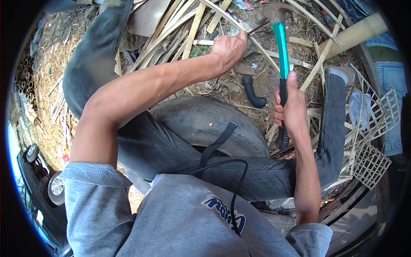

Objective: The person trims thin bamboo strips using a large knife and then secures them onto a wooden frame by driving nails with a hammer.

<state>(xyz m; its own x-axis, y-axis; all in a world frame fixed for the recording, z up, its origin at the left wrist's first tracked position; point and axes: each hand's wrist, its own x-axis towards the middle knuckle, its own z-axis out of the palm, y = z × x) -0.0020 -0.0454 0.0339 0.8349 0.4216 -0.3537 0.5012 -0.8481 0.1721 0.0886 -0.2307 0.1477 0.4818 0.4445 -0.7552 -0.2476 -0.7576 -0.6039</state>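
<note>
My right hand (292,109) is wrapped round the black grip of a claw hammer (281,49) with a teal and black handle. The hammer's rusty head points away from me at the top. My left hand (230,50) is closed with the fingertips together on a thin dark rod (257,28), which slants up toward the hammer head. Whether the rod touches the head, I cannot tell. A long pale bamboo strip (263,50) passes right beside the left fingertips and runs under the hammer. Below the hands lies a curved black pipe piece (253,92) on the ground.
I sit on a worn tyre (205,112) between my legs. Split bamboo strips (173,34) are heaped beyond my left arm. A thick bamboo pole (357,36) lies at the far right. Woven bamboo lattices (371,166) are at the right. A parked vehicle (40,192) stands at the left.
</note>
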